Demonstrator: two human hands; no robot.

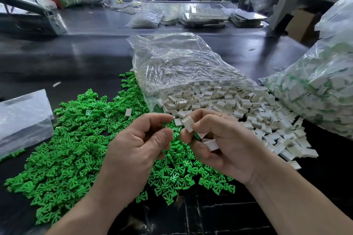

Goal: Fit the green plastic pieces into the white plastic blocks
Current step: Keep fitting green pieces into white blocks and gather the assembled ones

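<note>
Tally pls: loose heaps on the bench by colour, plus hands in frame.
Green pieces heap: 1
White blocks heap: 1
Hands: 2 (left hand; right hand, pinching a white block)
Total: 4

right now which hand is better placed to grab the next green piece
Left. The left hand sits right above the pile of green pieces, while the right hand is busy pinching a white block and holds spare white blocks in its palm.
</note>
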